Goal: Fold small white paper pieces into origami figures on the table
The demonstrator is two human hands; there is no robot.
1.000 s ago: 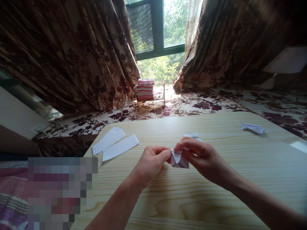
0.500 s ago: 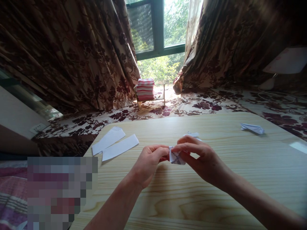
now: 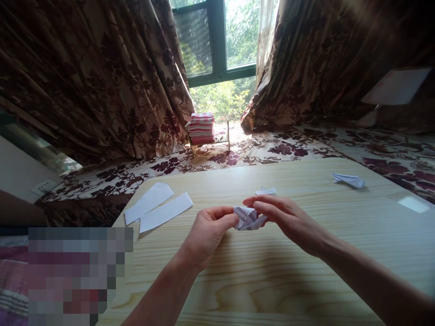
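Note:
A small folded white paper (image 3: 247, 218) with printed marks is held between my hands above the wooden table (image 3: 217, 280). My left hand (image 3: 212, 231) pinches its left edge between thumb and fingers. At the right side of the paper is my right hand (image 3: 288, 222), its fingers bent over and touching the upper right part. The paper's folds stand partly open, with a pointed flap toward the right. The lower fingertips of my right hand are partly hidden behind it.
Two white paper strips (image 3: 166, 213) lie at the table's left. Behind my right hand is a small paper piece (image 3: 266, 191); a folded paper (image 3: 349, 180) lies far right. Striped cloths (image 3: 201, 128) are stacked on a small stand beyond the table.
The folded paper has turned and its folds have spread, showing more print. My right fingers have shifted from pinching its front to its upper right edge. The view has moved slightly right.

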